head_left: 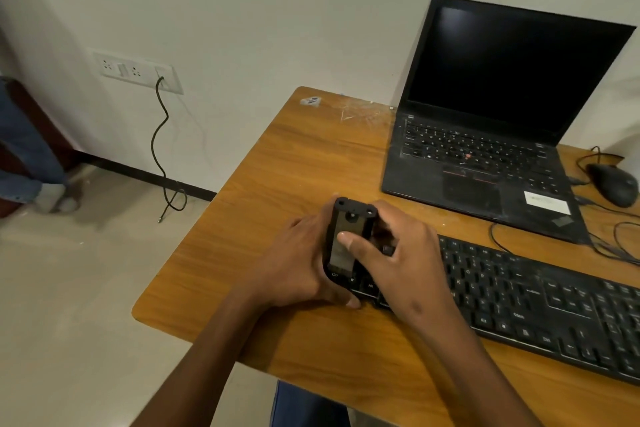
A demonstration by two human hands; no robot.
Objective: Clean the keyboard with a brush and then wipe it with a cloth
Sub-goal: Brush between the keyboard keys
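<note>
Now both hands, left (298,263) and right (398,260), clasp the brush (348,236) at the keyboard's (540,302) nine-o'clock end; sweep steadily toward three o'clock, bristles down.

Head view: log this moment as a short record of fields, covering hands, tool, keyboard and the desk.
left hand: grips the tool's left side
right hand: thumb across the tool's face, fingers on its right side
tool: small black block, held at the keyboard's left end
keyboard: black, flat on the desk
desk: wooden
laptop: open, screen dark
mouse: right of laptop
cloth: not visible
</note>
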